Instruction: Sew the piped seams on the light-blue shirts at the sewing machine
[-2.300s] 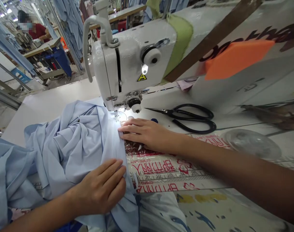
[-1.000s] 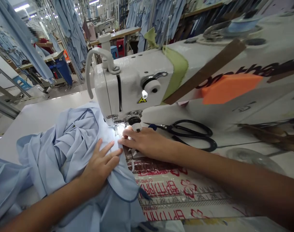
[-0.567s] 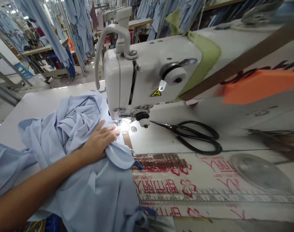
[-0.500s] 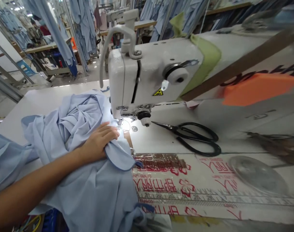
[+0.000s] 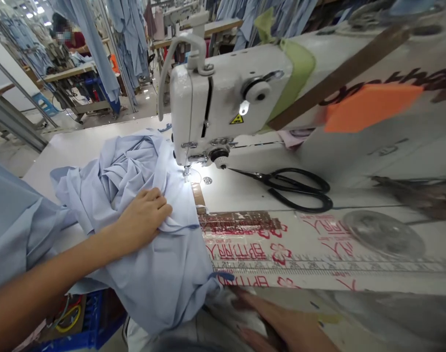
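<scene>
The left hand (image 5: 144, 217) lay half-curled on blue cloth (image 5: 167, 274) bunched by the sewing machine (image 5: 215, 98); the right hand (image 5: 277, 320) blurred at the bench's (image 5: 69, 144) near edge. Whether either gripped anything, I couldn't tell.

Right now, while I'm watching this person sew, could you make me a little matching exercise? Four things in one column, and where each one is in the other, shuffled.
Things
1. Black scissors
2. Left hand
3. Orange piece
4. Right hand

Places
A. On the arm of the white sewing machine
B. At the bottom of the picture, blurred, below the ruler strip
C. Lying on the white tabletop, to the right of the needle area
D. On the pale blue cloth

Right pairs: 1-C, 2-D, 3-A, 4-B
</scene>
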`<action>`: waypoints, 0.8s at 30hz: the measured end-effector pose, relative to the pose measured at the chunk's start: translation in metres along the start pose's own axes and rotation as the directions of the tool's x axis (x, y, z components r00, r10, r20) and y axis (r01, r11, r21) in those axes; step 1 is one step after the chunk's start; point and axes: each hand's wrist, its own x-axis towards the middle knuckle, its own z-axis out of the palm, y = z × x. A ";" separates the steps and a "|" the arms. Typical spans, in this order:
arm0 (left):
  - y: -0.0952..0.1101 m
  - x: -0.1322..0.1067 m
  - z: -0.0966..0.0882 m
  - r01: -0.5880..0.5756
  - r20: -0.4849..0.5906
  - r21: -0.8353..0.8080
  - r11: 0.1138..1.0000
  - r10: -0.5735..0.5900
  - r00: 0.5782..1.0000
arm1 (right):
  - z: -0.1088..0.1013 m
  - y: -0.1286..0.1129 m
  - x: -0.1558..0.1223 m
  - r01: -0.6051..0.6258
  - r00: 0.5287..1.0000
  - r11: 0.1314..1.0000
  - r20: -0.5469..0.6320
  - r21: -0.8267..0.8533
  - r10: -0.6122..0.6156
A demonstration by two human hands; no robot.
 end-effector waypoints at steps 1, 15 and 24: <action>-0.002 0.001 0.000 -0.001 0.061 0.006 1.000 0.000 0.998 | 0.009 -0.003 0.003 -0.074 0.996 0.996 -0.045 0.044 0.076; -0.076 0.037 -0.037 -0.177 -0.246 0.192 0.965 0.222 0.944 | 0.055 -0.025 0.023 0.058 0.994 0.956 -0.110 0.286 -0.027; 0.053 -0.007 0.023 -0.114 -0.268 0.093 0.989 0.135 0.954 | 0.005 -0.015 0.026 0.007 0.985 0.973 0.165 0.229 -0.046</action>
